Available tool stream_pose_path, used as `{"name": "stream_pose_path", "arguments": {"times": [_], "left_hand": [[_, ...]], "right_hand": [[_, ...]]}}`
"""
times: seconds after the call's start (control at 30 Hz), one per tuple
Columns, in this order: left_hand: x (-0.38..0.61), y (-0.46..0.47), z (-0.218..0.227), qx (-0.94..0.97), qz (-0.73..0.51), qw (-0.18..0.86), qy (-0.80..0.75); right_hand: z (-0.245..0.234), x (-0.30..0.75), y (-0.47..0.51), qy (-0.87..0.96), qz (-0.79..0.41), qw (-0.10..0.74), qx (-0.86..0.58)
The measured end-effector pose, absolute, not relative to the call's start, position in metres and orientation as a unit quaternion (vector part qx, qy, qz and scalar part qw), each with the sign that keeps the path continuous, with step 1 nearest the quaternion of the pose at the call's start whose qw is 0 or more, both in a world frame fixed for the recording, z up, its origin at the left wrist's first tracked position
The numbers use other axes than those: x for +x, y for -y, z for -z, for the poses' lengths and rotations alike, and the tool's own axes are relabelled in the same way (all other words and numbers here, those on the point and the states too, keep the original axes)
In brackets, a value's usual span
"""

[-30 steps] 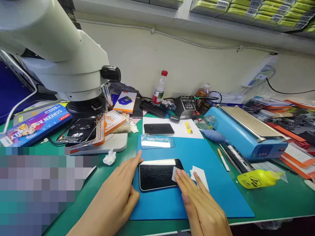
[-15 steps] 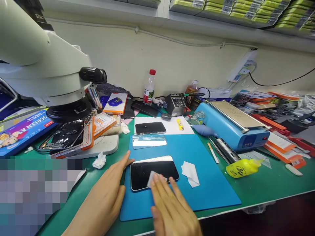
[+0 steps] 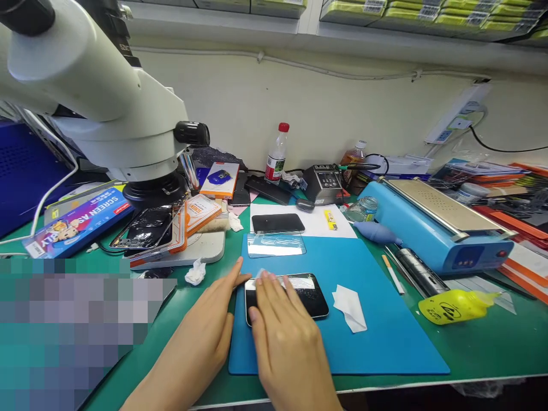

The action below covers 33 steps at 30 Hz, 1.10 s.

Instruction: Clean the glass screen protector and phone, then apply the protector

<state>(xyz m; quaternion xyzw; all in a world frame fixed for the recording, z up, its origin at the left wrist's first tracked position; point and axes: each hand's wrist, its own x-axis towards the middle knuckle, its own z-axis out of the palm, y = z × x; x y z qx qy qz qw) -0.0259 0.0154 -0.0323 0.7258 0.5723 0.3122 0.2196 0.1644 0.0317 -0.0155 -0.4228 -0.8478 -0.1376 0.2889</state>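
A black-screened phone [image 3: 314,301] lies flat on the blue mat [image 3: 385,337], with light glaring along its upper edge. My right hand [image 3: 286,331] lies over its left half, fingers stretched forward and pressing a small white wipe [image 3: 259,274] onto the glass. Most of that wipe is hidden under the fingertips. At the phone's left edge rests my left hand [image 3: 209,322], fingers extended, one fingertip by the upper left corner; it grips nothing that I can see. A second white wipe [image 3: 350,308] lies creased on the mat, right of the phone.
Behind the phone lie a clear film sheet [image 3: 276,245] and another dark phone [image 3: 277,222]. A microscope [image 3: 128,125] overhangs the left side. To the right are a yellow bottle [image 3: 454,306], a blue air blower [image 3: 377,232] and a blue heating machine [image 3: 436,228].
My right hand has slid the wipe up and left across the phone's screen, toward its upper left corner. My left hand stays at the phone's left edge. The camera view has shifted left.
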Motion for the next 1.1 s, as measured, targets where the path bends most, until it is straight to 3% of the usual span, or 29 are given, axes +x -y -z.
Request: {"name": "stream_pose_path", "arguments": {"times": [0.23, 0.53, 0.8, 1.1], "left_hand": [[-0.025, -0.014, 0.029, 0.729, -0.312, 0.222, -0.568], [-0.025, -0.013, 0.025, 0.722, -0.298, 0.232, -0.579], [-0.025, -0.014, 0.027, 0.722, -0.299, 0.233, -0.579], [-0.024, -0.014, 0.024, 0.71, -0.275, 0.244, -0.6]], "right_hand": [[0.02, 0.184, -0.015, 0.892, 0.13, 0.308, -0.305], [0.026, 0.24, -0.025, 0.829, 0.179, 0.278, -0.45], [0.019, 0.216, -0.02, 0.868, 0.125, 0.298, -0.377], [0.022, 0.258, -0.019, 0.848, 0.078, 0.328, -0.408]]}}
